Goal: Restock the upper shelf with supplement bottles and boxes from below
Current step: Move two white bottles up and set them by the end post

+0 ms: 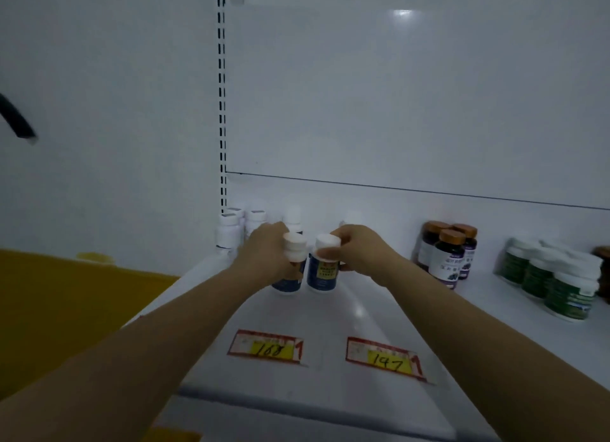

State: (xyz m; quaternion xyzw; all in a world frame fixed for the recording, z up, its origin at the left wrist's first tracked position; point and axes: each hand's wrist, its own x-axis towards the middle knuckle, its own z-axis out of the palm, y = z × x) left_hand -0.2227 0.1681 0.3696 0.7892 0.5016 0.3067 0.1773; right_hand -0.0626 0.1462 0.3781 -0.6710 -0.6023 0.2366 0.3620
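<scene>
white across the shelf [313, 395] and back panel [396, 111], black slots down the upright [221, 95]. dark blue labels, white caps on the left bottle [287, 284] and right bottle [323, 273]. amber caps over dark, purple-labelled bottles [445, 263]. green beneath white caps on the green bottles [567, 296]. red borders, yellow patches, black digits on the price tags [265, 346]. mustard yellow on the side panel [66, 309].

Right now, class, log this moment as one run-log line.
left hand: grips left blue bottle | right hand: grips right blue bottle near cap | bottles: side by side at shelf
</scene>
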